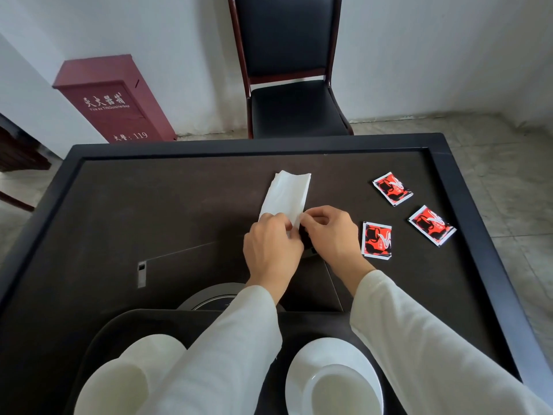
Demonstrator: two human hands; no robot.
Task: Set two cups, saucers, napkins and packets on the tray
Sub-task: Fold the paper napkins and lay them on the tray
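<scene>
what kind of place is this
Probably a tea room or restaurant's private dining room: a dark table with a built-in burner, a padded chair against a bare wall, and a red fire extinguisher box on the floor.

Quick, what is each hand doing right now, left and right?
Left hand: closed, pinching the near end of the white napkin.
Right hand: closed, pinching the same napkin end.

Napkin (285, 195) mid-table, packets (392, 188) to its right, tray (125, 324) nearest, perhaps overhanging
</scene>
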